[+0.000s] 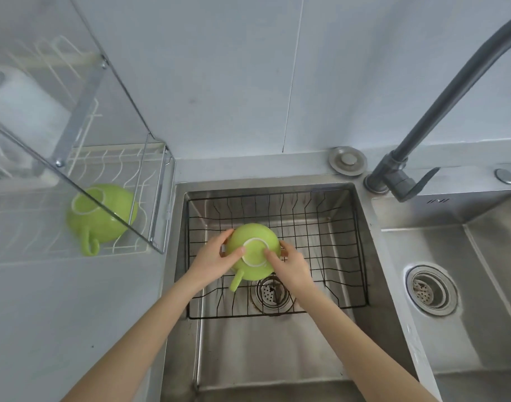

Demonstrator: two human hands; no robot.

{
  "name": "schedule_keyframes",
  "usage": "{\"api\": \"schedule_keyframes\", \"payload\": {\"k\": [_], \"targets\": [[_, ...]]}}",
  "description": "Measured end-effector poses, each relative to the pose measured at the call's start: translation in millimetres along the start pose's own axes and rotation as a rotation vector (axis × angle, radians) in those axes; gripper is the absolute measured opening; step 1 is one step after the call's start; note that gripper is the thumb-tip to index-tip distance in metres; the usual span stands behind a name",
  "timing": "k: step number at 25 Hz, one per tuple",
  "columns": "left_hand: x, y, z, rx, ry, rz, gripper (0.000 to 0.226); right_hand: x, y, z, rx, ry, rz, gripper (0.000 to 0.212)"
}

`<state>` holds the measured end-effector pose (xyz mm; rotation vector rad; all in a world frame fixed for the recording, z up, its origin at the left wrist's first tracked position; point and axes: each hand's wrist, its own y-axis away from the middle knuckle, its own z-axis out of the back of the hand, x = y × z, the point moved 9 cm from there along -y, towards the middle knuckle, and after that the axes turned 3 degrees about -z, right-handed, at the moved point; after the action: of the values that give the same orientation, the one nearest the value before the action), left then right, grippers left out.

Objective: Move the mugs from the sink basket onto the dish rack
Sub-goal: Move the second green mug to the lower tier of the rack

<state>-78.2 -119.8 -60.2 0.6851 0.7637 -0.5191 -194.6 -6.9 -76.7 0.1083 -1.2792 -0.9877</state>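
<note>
A green mug sits upside down in the black wire sink basket, its white foot ring up and its handle pointing toward me. My left hand grips its left side and my right hand grips its right side, thumbs on the base. A second green mug lies upside down on the white wire dish rack at the left, partly behind a clear panel.
A clear glass panel on a metal frame stands over the rack's near side. A dark faucet arches over the right of the sink. A second basin with a drain lies to the right. The left basin's drain is under the basket.
</note>
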Motion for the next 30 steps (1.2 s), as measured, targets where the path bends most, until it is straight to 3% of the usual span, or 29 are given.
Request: {"api": "schedule_keyframes", "payload": {"k": [4,10,18,25,30], "targets": [[-12.0,40.7,7.2,0.031,0.026,-0.102,0.054,12.5,33.8,7.9,-0.035,0.01,0.046,0.049],[-5.2,99.1,21.3,0.118,0.022,-0.171,0.072,22.5,83.6,-7.0,-0.054,-0.01,0.092,0.05],[40.9,156.2,75.9,-0.006,-0.083,-0.224,0.081,49.3,145.8,-78.8,-0.064,0.04,0.185,0.051],[80.9,185.9,142.1,-0.132,-0.047,-0.278,0.083,86.0,175.4,-166.2,-0.005,0.264,0.281,0.088],[114.6,197.7,190.0,-0.186,-0.055,-0.302,0.083,110.6,183.3,-221.2,-0.011,0.296,0.334,0.095]]}}
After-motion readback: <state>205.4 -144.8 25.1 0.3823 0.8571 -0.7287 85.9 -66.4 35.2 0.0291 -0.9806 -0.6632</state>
